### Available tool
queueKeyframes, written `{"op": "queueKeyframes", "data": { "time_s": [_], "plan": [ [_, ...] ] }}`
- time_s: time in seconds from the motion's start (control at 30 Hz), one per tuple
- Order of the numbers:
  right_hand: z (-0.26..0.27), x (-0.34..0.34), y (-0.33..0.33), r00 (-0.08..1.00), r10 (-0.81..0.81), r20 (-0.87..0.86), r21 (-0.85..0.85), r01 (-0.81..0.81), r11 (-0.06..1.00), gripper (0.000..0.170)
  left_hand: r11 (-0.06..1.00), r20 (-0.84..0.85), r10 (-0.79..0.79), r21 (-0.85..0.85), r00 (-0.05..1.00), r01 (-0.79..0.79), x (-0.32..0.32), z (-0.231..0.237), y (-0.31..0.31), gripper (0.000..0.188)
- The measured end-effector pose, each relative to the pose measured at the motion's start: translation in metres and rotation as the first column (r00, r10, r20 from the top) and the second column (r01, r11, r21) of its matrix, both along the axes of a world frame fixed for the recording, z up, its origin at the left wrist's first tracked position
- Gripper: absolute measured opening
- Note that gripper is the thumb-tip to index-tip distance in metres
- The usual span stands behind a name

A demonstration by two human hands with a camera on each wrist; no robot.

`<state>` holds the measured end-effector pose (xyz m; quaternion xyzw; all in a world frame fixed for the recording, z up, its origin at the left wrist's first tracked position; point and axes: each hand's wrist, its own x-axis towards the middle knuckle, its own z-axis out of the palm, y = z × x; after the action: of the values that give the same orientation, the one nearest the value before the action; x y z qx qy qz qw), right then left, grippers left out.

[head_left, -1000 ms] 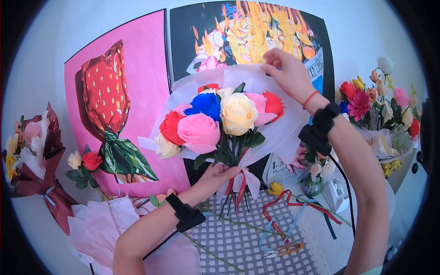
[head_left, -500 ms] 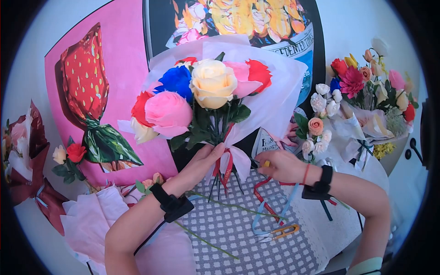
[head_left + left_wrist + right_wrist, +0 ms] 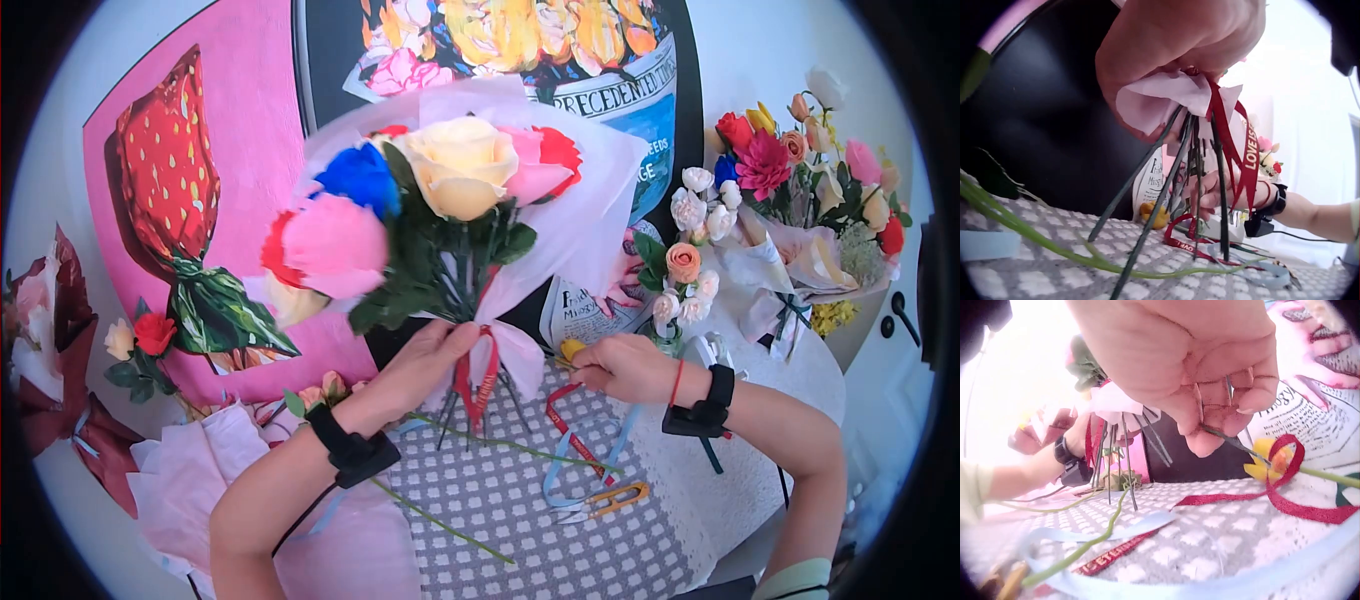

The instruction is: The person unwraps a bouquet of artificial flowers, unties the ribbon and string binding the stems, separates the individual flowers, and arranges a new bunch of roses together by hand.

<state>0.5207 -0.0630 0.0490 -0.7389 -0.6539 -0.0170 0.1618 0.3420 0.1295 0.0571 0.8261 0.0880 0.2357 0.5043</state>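
The left hand (image 3: pixel 425 352) is gripping the bouquet (image 3: pixel 455 200) around its gathered stems; right of the bouquet, the right hand (image 3: pixel 628 368) is curling, pinching a thin dark strip (image 3: pixel 1235 442). Pale wrapping (image 3: pixel 592 215) is enclosing red, blue, pink and cream roses (image 3: pixel 335 245). Farther right, a glass vase (image 3: pixel 667 340) is holding flowers (image 3: pixel 683 262). The bouquet's red ribbon (image 3: pixel 1251 150) is reading "LOVE IS"; the painting (image 3: pixel 655 135) behind is showing "PRECEDENTED".

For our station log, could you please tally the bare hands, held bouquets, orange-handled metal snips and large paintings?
Left hand, right hand: 2
Held multicoloured rose bouquet: 1
Orange-handled metal snips: 1
Pink-ground painting, black-ground painting: 2
Total: 6
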Motion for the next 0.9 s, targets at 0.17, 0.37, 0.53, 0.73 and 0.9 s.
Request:
{"op": "queueKeyframes", "data": {
  "time_s": [0.17, 0.37, 0.53, 0.73, 0.9],
  "plan": [
    [-0.019, 0.015, 0.002, 0.991, -0.089, -0.100, -0.054, 0.084, 0.995, 0.014, 0.991, -0.123, -0.026, 0.129, 0.992, 0.042, 0.025, -0.004, 0.013, 0.063],
    [-0.029, 0.012, 0.011, 0.997, -0.078, -0.025, 0.003, 0.078, 0.997, 0.016, 0.981, -0.139, -0.171, 0.067, 0.975, 0.182, 0.016, -0.019, 0.015, 0.066],
    [-0.030, 0.013, 0.010, 0.997, -0.068, -0.039, -0.014, 0.068, 0.998, 0.016, 0.987, -0.387, -0.142, 0.012, 0.911, 0.160, -0.012, -0.026, 0.011, 0.066],
    [-0.030, 0.013, 0.010, 0.998, -0.055, -0.020, -0.005, 0.055, 0.998, 0.015, 0.979, -0.529, -0.161, 0.022, 0.833, 0.203, -0.023, -0.015, 0.016, 0.051],
    [-0.032, 0.015, 0.009, 0.998, -0.042, -0.036, 0.010, 0.042, 0.999, 0.015, 0.948, -0.405, -0.281, 0.021, 0.870, 0.317, -0.019, -0.033, 0.027, 0.050]
  ]
}}
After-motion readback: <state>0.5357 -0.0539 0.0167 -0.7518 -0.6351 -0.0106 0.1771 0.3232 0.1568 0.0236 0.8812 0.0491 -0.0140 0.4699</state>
